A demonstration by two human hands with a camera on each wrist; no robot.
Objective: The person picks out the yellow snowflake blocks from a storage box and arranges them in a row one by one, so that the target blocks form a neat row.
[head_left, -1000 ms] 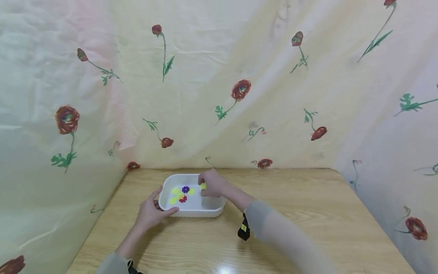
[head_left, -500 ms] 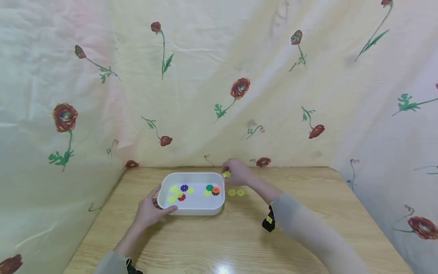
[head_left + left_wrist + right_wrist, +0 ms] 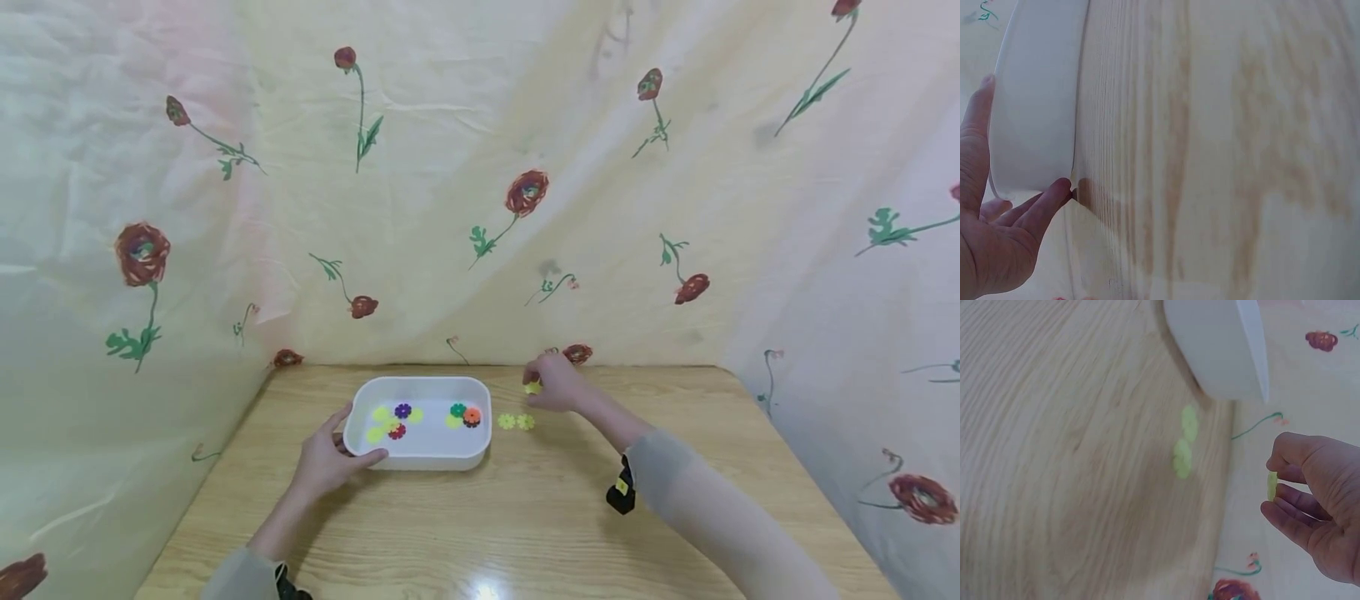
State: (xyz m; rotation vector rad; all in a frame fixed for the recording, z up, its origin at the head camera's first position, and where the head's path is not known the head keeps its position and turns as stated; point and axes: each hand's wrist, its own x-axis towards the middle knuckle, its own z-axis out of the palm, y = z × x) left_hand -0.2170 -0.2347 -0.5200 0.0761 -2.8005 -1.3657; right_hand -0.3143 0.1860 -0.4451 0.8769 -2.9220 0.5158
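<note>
A white plastic tray (image 3: pixel 431 462) stands on the table with several small flower-shaped discs inside. My left hand (image 3: pixel 326 462) holds its left end, thumb over the front rim and fingers at the outer wall, as the left wrist view also shows. Right of the tray, my right hand (image 3: pixel 561 385) is raised over the table, pinching a yellow flower-shaped disc (image 3: pixel 1272 487) between thumb and fingers. Two more yellow discs (image 3: pixel 516 422) lie side by side on the wood, close to the tray's right end.
Inside the tray, a purple disc (image 3: pixel 402 411) and a red disc (image 3: pixel 397 431) lie among yellow ones at left; a green disc (image 3: pixel 457 410) and an orange disc (image 3: pixel 472 414) sit at right. Flower-printed cloth (image 3: pixel 450 208) hangs behind the wooden table (image 3: pixel 465 533).
My right hand has come out of the tray, carrying the yellow disc over the rim to the right, past the two discs on the table. The left hand has kept its grip.
</note>
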